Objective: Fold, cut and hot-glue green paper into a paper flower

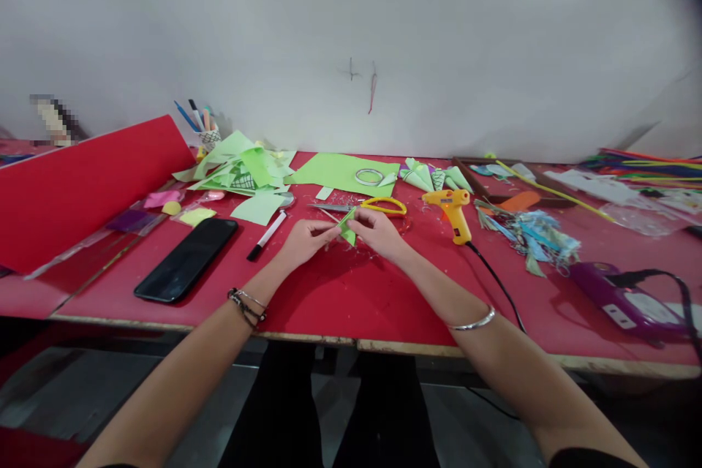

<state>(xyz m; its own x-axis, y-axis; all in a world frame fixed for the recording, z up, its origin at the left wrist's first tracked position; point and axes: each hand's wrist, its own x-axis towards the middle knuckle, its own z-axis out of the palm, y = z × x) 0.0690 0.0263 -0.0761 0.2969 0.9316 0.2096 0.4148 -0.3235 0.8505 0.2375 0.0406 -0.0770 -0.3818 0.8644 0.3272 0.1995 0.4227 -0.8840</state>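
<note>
A small folded piece of green paper [347, 228] is between my two hands above the red table. My left hand [307, 241] pinches its left edge between thumb and fingers. My right hand [378, 232] grips its upper right part with closed fingertips. A thin pale stick [327, 213] slants toward the paper; whether a hand holds it, I cannot tell. Just beyond my fingers lie yellow-handled scissors [387, 206]. Left of my left hand is a white marker [267, 235] with a black cap. A yellow glue gun [450, 213] stands to the right of my right hand.
A black phone [186, 260] and a red board [93, 186] are on the left. Green paper scraps [246, 168], a tape roll [369, 177] and rolled green paper cones [420, 175] lie at the back. Fabric scraps [540, 238] and a purple power strip [625, 300] are on the right.
</note>
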